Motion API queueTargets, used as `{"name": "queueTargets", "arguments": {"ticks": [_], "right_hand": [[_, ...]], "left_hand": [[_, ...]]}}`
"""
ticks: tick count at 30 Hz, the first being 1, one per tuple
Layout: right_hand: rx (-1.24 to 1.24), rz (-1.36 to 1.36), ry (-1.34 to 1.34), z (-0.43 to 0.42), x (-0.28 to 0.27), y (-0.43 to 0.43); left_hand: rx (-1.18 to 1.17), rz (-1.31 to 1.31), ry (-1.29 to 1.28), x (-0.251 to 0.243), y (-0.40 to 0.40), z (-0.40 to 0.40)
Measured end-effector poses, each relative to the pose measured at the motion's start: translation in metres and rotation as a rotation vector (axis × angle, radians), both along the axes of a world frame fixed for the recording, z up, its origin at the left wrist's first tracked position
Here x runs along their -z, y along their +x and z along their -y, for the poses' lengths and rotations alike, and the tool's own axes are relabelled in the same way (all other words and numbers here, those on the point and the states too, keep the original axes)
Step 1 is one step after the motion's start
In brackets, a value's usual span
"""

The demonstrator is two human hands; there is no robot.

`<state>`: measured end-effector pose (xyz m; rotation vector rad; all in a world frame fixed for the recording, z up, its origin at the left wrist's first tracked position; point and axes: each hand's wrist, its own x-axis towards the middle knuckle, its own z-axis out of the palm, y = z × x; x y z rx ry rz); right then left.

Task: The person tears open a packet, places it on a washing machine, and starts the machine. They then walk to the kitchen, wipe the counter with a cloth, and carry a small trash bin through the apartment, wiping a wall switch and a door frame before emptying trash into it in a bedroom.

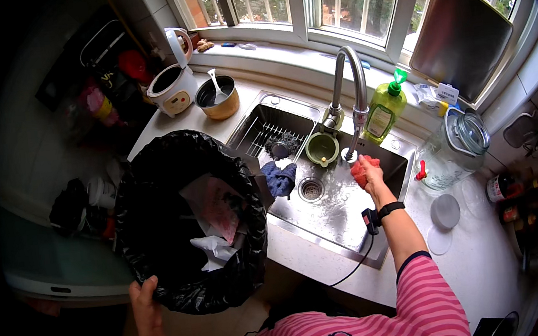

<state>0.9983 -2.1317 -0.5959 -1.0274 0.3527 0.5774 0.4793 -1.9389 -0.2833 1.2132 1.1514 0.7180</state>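
Note:
My left hand (146, 301) grips the rim of a bin lined with a black plastic bag (130, 220), tilted beside the counter's edge. Inside it lie a reddish plastic wrapper (220, 211) and crumpled white paper (214, 251). Over the right basin of the steel sink (333, 230), my right hand (371, 176) holds a red scrubbing cloth (361, 171) just below the tip of the curved faucet (360, 81). A dark blue cloth (280, 179) hangs near the divider. A green strainer bowl (322, 149) sits at the basin's back, behind the drain (311, 189).
A rice cooker (174, 89) and a pot with a white rice paddle (218, 100) stand back left. A green dish soap bottle (384, 113) is behind the sink. At right are a glass dispenser jar (452, 150) and a round lid (445, 211). A wire rack (260, 132) lies in the left basin.

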Motion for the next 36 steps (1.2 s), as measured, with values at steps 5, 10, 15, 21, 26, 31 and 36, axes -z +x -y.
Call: {"name": "queueTargets", "arguments": {"ticks": [5,10,15,21,26,31,36], "right_hand": [[-0.257,0.595,-0.557,0.012,-0.038,0.017],[-0.756,1.596,-1.152,-0.004,-0.082,0.031],[-0.981,1.885,-1.464,-0.025,-0.077,0.056],[-0.86,1.749,-1.419,-0.021,-0.088,0.057],[-0.78,1.686,-1.251,-0.02,-0.074,0.066],[-0.395,0.329,-0.372,-0.003,-0.052,0.046],[-0.074,-0.143,-0.115,0.03,-0.018,0.012]], "left_hand": [[-0.023,-0.028,-0.003,0.002,-0.003,-0.002],[-0.086,-0.026,0.041,0.0,0.009,0.0],[0.009,-0.043,0.001,-0.001,0.001,-0.009],[-0.082,-0.09,0.041,-0.005,0.008,-0.004],[-0.094,-0.073,0.02,-0.005,0.011,-0.007],[-0.106,-0.049,0.02,0.002,0.007,-0.01],[-0.089,-0.022,0.02,0.007,-0.004,-0.013]]}}
